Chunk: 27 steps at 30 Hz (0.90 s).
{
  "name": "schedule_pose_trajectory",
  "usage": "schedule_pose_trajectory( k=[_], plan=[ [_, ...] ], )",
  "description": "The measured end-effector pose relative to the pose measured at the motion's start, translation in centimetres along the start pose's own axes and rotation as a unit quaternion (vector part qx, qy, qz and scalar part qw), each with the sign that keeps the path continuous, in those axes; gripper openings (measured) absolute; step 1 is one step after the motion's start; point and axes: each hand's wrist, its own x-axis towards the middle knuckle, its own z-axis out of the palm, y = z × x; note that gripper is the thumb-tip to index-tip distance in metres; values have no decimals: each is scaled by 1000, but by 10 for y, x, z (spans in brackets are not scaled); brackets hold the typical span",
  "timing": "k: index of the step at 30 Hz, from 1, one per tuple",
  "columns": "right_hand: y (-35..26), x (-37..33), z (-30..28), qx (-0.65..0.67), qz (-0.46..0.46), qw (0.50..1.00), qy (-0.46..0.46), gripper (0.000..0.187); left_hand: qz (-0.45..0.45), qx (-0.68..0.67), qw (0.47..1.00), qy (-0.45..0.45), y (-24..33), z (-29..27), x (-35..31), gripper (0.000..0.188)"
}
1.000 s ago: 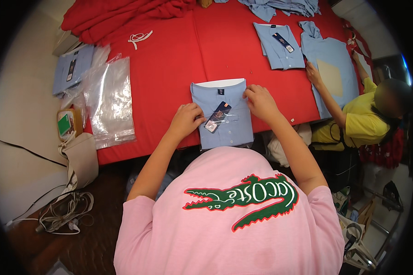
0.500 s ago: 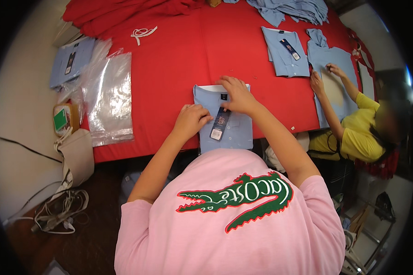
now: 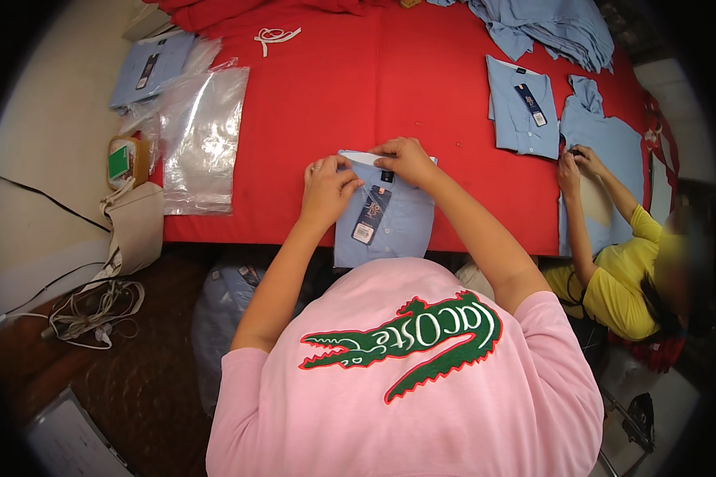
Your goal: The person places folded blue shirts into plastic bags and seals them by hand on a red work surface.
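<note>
A folded light blue shirt (image 3: 406, 225) lies at the near edge of the red-covered table, right in front of me. A dark blue hang tag (image 3: 371, 213) rests on its front beside the button placket, and a white strip (image 3: 361, 158) shows at the collar end. My left hand (image 3: 330, 188) is closed at the shirt's upper left corner, thumb and fingers pinched together. At the upper right of the collar, my right hand (image 3: 410, 162) has its fingers bent and pinching the edge. Faint glints cross the shirt's front; whether clear film covers it I cannot tell.
Clear plastic bags (image 3: 204, 143) lie left, beside another folded blue shirt (image 3: 153, 67) and a tape dispenser (image 3: 126, 161). A white cord (image 3: 277, 36) lies farther back. A folded shirt (image 3: 525, 111) sits right, near a co-worker (image 3: 620, 270) handling a spread shirt (image 3: 612, 151).
My left hand has moved up to the collar end, and my right hand has shifted from the tag's top to the collar edge. The view has shifted slightly.
</note>
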Motion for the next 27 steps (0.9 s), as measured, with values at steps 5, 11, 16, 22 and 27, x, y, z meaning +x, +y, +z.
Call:
schedule_pose_trajectory(
  k=[5,11,16,22,27],
  plan=[
    [-24,-45,-42,-46,-76,993,78,18,6,11,987,-158,-19,-14,18,23],
    [0,-96,-64,-170,-103,980,-29,23,36,10,965,-258,-25,-18,49,24],
    [17,-77,-69,-103,-30,993,-47,17,17,-42,969,-241,-31,-11,61,24],
    [34,-52,-76,84,125,988,-32,15,22,-13,986,-167,-36,6,85,25],
    [16,-52,-69,86,83,991,66,13,-75,-27,986,-149,-30,0,85,29]
  ],
)
